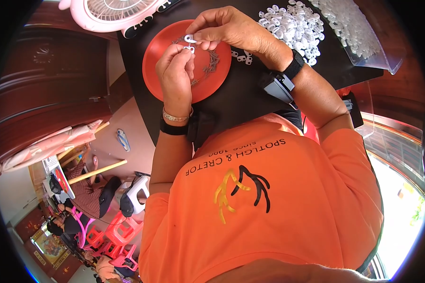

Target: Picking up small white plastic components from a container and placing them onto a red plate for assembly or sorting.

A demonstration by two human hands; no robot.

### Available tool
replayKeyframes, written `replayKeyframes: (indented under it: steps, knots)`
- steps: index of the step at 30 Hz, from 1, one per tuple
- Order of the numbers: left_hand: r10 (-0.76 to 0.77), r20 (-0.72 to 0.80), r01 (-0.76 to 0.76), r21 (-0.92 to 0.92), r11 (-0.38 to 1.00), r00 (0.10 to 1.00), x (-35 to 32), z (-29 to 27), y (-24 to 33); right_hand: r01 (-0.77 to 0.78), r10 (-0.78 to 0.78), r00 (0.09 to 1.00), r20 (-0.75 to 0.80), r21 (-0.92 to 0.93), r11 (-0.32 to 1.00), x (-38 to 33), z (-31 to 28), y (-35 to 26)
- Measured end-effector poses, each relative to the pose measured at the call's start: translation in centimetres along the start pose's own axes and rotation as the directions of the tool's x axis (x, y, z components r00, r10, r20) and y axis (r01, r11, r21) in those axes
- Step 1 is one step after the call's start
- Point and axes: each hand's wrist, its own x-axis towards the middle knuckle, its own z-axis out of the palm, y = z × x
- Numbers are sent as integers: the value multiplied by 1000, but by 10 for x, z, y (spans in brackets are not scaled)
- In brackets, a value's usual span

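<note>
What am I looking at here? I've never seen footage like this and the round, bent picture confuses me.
There is no machine: a person wears a wide-angle camera on the head, looking down, so edges curve and their own orange shirt fills the bottom. Both arms reach up onto a black table. The left hand and right hand meet above a red plate that holds small dark metal pieces. Together their fingers pinch a small white plastic part. A heap of similar white parts lies to the right beside a clear bag, with a pink fan top left.
</note>
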Motion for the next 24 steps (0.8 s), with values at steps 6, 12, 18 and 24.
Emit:
replayKeyframes:
  steps: [6,12,18,24]
  knots:
    - [-8,8,8,0,1000,1000,0,-1,-2,45,-44,999,17,-60,997,-2,5,-4]
    - [8,12,-8,6,1000,1000,1,-4,-6,65,-60,997,42,-116,991,-4,10,-5]
    - [-7,14,7,-32,999,1000,1,-3,-4,174,-167,984,63,-146,974,-4,15,-1]
    - [-92,49,97,-127,987,995,3,-8,-4,167,-150,985,84,-268,949,-9,18,-10]
